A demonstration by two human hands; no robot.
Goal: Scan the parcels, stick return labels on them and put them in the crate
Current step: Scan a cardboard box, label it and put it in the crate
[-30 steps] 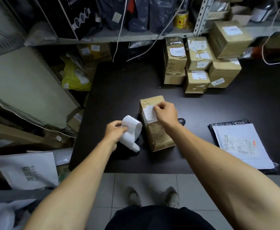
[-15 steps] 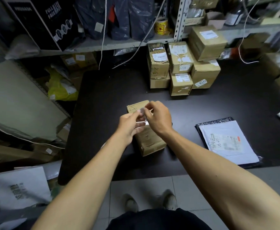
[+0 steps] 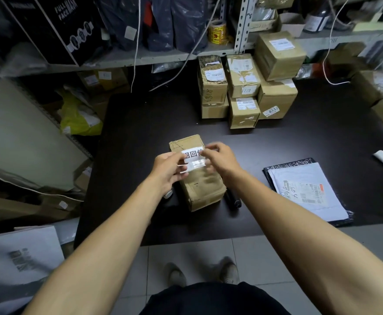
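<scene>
The left hand (image 3: 169, 168) has let go of the label roll it held a second ago and come up beside the right hand (image 3: 220, 159). Both now pinch a white return label (image 3: 192, 159) by its ends, thumb against fingertips — the left at the label's left end, the right at its right end. The label sits just over the far end of the brown parcel (image 3: 199, 180), which lies near the middle of the bench (image 3: 140, 123), towards its near edge; whether the label already touches the cardboard I cannot tell. A black cylindrical object (image 3: 231, 197) — possibly the scanner — lies against the parcel's right side. So the sticking step looks to be under way: the label is peeled and aligned, and pressing it flat comes next, then the crate, which is not in view.
</scene>
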